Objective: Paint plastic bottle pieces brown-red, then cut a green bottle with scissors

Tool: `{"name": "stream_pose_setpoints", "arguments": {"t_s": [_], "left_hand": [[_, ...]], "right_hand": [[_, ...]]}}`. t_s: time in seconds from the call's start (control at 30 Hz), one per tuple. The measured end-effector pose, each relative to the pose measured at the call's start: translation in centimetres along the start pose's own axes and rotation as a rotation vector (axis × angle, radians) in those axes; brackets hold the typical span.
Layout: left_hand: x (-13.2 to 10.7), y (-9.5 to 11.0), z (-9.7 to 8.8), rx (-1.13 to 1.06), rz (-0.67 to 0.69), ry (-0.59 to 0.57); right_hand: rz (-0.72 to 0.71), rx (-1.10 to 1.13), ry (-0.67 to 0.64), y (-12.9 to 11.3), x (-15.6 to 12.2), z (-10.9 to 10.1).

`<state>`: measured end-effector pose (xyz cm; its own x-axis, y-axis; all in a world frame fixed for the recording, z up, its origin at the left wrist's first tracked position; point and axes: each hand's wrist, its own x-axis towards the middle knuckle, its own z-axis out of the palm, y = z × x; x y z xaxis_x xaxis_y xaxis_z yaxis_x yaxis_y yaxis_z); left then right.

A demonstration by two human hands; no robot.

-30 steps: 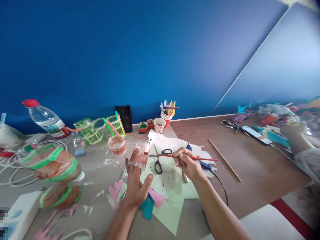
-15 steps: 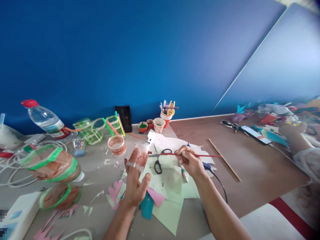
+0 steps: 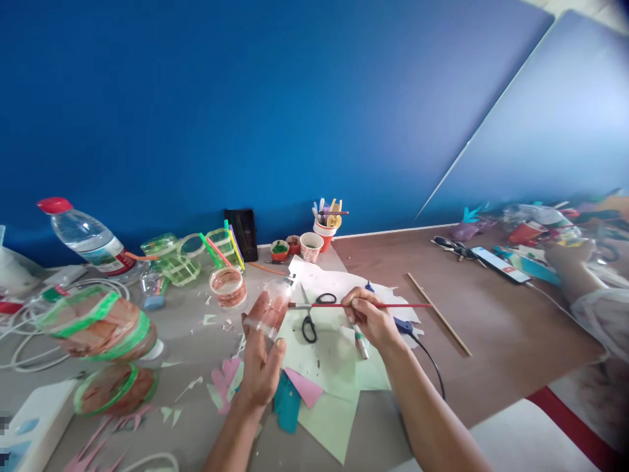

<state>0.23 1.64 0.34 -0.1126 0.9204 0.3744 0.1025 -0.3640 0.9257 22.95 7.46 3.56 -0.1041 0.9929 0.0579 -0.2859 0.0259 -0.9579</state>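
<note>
A cut clear plastic bottle top (image 3: 278, 286), smeared with reddish-brown paint, is held up on my left hand (image 3: 260, 364). The fingers reach inside it and show through the plastic, while the thumb stands apart outside. My right hand (image 3: 371, 316) pinches a thin red paintbrush (image 3: 407, 305), level across the paper. Its bristles point left, close beside the bottle top; I cannot tell whether they touch. Beneath the brush, black-handled scissors (image 3: 309, 329) lie partly open on pale green paper (image 3: 334, 406).
Paint cups (image 3: 280, 250) and a cup of tools (image 3: 325, 229) stand at the wall. Brown-painted bottle pieces (image 3: 105, 321) and a water bottle (image 3: 95, 239) are at left. A wooden stick (image 3: 438, 314) and a phone (image 3: 500, 264) lie right, near another person's arm (image 3: 572, 262).
My left hand and the bottle top have shifted slightly left and tilted. The brush has moved a little left with my right hand. The whole view has shifted slightly.
</note>
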Motion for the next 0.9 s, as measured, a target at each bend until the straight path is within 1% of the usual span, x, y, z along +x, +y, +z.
{"name": "stream_pose_setpoints", "arguments": {"t_s": [0.1, 0.2, 0.27, 0.37, 0.53, 0.63, 0.73, 0.83, 0.9], "left_hand": [[0.1, 0.2, 0.1, -0.079, 0.021, -0.022], [0.2, 0.6, 0.2, -0.099, 0.02, -0.038], [0.2, 0.8, 0.2, -0.085, 0.027, -0.026], [0.3, 0.8, 0.2, -0.079, 0.023, -0.009], [0.2, 0.7, 0.2, -0.104, 0.01, 0.007], [0.3, 1.2, 0.1, -0.083, -0.014, 0.051], [0.3, 1.5, 0.1, -0.07, -0.023, 0.041], [0.4, 0.9, 0.2, -0.137, -0.039, 0.026], [0.2, 0.1, 0.3, -0.231, -0.068, 0.033]], "right_hand": [[-0.026, 0.036, -0.007, 0.1, -0.1, 0.2], [0.008, 0.027, -0.043, 0.1, -0.1, 0.4], [0.015, 0.004, -0.02, 0.1, -0.1, 0.5], [-0.023, 0.026, 0.017, 0.1, 0.0, 0.4], [0.001, -0.02, -0.021, 0.3, 0.0, 0.2], [-0.087, 0.02, 0.016, 0.3, 0.1, -0.2], [-0.167, 0.087, 0.041, -0.1, -0.1, 0.1], [-0.204, 0.132, -0.018, -0.5, -0.9, 1.4], [-0.2, 0.152, -0.111, -0.7, -1.7, 2.5]]}}
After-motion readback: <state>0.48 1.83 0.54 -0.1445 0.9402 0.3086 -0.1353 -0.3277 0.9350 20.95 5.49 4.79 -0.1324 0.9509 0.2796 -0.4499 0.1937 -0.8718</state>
